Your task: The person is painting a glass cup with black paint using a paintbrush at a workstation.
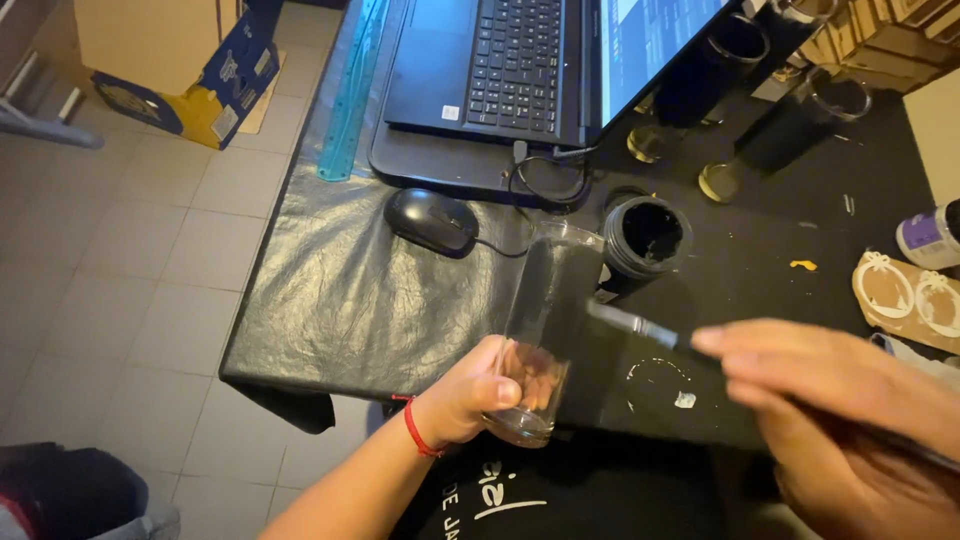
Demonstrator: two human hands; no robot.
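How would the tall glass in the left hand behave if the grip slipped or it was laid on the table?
The glass looks thin, clear and smooth, so probably slippery and breakable. The left hand holds only its base, tilted, so it may tip. Being round, it would likely roll on the black table.

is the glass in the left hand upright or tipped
Tipped. The left hand grips the clear glass at its base, and its open mouth leans up and away toward the laptop, off vertical.

Dim indoor light; glare on the black table cover (340, 300); right hand (840, 420) motion-blurred; edges slightly bowed.
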